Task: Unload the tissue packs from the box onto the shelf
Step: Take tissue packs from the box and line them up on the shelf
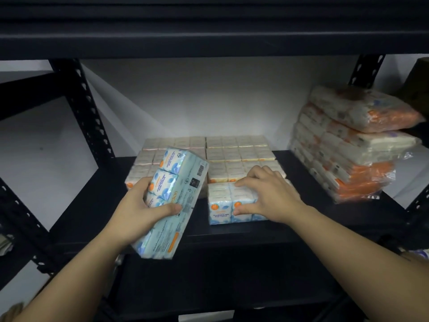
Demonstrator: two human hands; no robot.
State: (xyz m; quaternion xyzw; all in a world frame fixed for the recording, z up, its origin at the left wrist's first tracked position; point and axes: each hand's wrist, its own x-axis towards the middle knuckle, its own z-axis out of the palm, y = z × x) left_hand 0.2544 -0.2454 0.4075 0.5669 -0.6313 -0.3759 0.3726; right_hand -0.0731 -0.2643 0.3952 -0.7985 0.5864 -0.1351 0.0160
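Left hand [148, 205] grips a tilted mini-tissue pack [173, 201]; right hand [267, 196] spread, fingers curled over the shelved pack [226, 203]; the tilted one could slip off the shelf [301, 219] edge

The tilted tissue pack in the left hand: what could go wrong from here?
The left hand holds the tilted pack by one side only, beyond the shelf edge; it may slip and fall. Setting it down could push the front pack under the right hand out of line.
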